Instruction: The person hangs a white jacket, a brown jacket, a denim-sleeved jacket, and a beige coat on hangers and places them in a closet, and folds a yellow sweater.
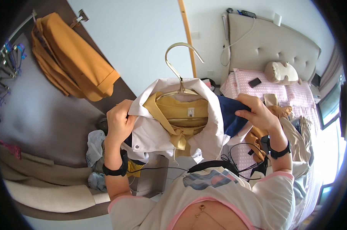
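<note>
While your left hand and right hand grasp the white-and-navy jacket at centre, it already sits on the hanger, whose hook is not hung yet.

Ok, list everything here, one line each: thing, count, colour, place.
outer clothing: at least one, white and navy, centre
yellow garment: one, yellow, inside outer clothing
hanger: one, gold, inside yellow garment
coat: one, orange, upper left
bed: one, pink bedding, right
headboard: one, beige, upper right
plush: one, cream, on bed
phone: one, dark, on bed
loose clothes: several, mostly tan, on bed
pale clothes: some, bluish, lower left
cables: count unclear, black, lower centre
wristbands: two, black, one per wrist
T-shirt: one, white, pink trim, bottom
left hand: one, bare, gripping outer clothing
right hand: one, bare, gripping outer clothing
</note>
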`<move>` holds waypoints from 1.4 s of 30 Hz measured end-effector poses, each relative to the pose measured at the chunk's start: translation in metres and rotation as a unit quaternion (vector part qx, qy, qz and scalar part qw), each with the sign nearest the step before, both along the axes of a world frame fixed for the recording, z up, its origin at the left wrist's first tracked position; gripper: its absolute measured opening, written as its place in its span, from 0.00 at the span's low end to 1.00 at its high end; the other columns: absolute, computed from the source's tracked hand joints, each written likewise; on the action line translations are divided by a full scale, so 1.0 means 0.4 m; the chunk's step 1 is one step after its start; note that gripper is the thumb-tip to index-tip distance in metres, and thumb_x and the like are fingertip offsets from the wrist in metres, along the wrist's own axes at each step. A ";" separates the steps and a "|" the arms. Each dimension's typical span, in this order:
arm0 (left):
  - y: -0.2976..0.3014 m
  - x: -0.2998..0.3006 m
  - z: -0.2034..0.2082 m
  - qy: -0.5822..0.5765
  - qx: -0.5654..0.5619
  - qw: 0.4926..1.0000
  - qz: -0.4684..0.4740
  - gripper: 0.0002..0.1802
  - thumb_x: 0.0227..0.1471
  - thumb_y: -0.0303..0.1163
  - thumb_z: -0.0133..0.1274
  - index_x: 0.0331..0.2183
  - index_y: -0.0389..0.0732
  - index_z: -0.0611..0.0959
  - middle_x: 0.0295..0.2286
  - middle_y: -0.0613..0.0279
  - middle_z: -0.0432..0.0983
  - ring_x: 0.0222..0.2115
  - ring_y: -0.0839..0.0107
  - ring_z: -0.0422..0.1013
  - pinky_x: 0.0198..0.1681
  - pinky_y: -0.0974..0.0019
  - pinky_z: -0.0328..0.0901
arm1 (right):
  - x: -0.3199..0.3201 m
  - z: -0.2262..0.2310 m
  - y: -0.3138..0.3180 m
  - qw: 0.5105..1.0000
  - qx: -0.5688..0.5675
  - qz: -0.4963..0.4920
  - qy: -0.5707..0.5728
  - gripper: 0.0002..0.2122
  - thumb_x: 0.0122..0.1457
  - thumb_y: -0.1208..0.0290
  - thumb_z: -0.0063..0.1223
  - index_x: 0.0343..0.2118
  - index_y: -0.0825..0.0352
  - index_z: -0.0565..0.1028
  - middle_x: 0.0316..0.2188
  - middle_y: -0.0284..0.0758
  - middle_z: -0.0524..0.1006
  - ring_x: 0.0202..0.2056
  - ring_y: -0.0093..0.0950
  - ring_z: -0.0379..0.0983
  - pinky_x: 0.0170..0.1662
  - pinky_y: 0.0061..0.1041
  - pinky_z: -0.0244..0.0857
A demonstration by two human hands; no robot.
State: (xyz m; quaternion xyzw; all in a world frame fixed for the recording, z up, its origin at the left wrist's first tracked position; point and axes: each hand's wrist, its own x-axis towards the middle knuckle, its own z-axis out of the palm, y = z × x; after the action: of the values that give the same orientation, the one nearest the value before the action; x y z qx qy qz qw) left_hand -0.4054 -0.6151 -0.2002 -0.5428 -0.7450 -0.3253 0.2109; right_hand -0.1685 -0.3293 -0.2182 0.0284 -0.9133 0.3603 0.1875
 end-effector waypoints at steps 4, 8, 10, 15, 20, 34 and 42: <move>0.065 0.014 -0.018 -0.017 -0.014 0.999 -0.037 0.05 0.36 0.22 0.50 0.23 0.36 0.73 0.19 0.56 0.69 0.19 0.56 0.66 0.22 0.65 0.61 | 0.070 -0.003 0.026 0.999 -0.001 -0.050 0.003 0.11 0.45 0.76 0.52 0.33 0.73 0.68 0.25 0.43 0.69 0.29 0.40 0.65 0.33 0.29 0.60; 0.159 0.051 -0.024 -0.035 -0.025 0.997 -0.067 0.06 0.35 0.21 0.50 0.23 0.36 0.74 0.18 0.56 0.69 0.18 0.58 0.66 0.21 0.67 0.60 | 0.168 0.016 0.053 0.994 -0.007 -0.105 -0.007 0.11 0.45 0.76 0.52 0.33 0.73 0.68 0.26 0.42 0.69 0.30 0.38 0.66 0.35 0.27 0.59; 0.225 0.080 -0.033 -0.050 -0.013 0.995 -0.080 0.06 0.34 0.21 0.50 0.23 0.37 0.74 0.18 0.57 0.69 0.17 0.61 0.66 0.20 0.67 0.59 | 0.222 0.010 0.073 0.987 -0.024 -0.158 0.006 0.12 0.44 0.76 0.52 0.34 0.73 0.68 0.26 0.41 0.68 0.30 0.36 0.66 0.36 0.26 0.59; 0.418 0.191 -0.058 -0.036 0.020 0.987 -0.154 0.06 0.35 0.21 0.49 0.24 0.38 0.75 0.18 0.59 0.70 0.17 0.62 0.66 0.20 0.68 0.60 | 0.371 -0.022 0.151 0.924 0.041 -0.364 0.112 0.16 0.43 0.76 0.52 0.38 0.70 0.67 0.33 0.36 0.67 0.37 0.29 0.64 0.42 0.24 0.57; 0.589 0.315 -0.098 -0.052 0.027 0.982 -0.182 0.08 0.36 0.23 0.51 0.26 0.38 0.76 0.19 0.59 0.71 0.19 0.61 0.67 0.22 0.68 0.61 | 0.440 -0.023 0.079 0.879 -0.085 -0.403 0.238 0.11 0.47 0.80 0.47 0.36 0.70 0.68 0.32 0.33 0.68 0.35 0.20 0.64 0.37 0.16 0.58; 0.905 0.623 -0.149 -0.110 -0.022 0.941 -0.320 0.24 0.35 0.34 0.58 0.38 0.41 0.72 0.30 0.54 0.71 0.30 0.57 0.66 0.32 0.63 0.60 | 0.451 -0.035 0.259 0.626 -0.577 -0.198 0.485 0.10 0.54 0.79 0.37 0.40 0.75 0.62 0.41 0.41 0.67 0.44 0.31 0.64 0.48 0.30 0.58; 1.032 0.736 -0.275 0.062 0.024 0.936 -0.345 0.38 0.31 0.30 0.55 0.49 0.43 0.63 0.46 0.56 0.58 0.49 0.58 0.53 0.49 0.50 0.42 | 0.505 -0.081 0.299 0.555 -0.382 -0.438 0.595 0.07 0.56 0.79 0.37 0.38 0.71 0.61 0.34 0.37 0.69 0.35 0.25 0.65 0.39 0.25 0.60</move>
State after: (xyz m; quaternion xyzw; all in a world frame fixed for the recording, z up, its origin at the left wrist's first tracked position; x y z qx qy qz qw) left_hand -0.1110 -0.2025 -0.3102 -0.7802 -0.4893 -0.3619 0.1443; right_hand 0.0335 -0.2096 -0.2505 -0.2416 -0.2704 0.4501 0.8160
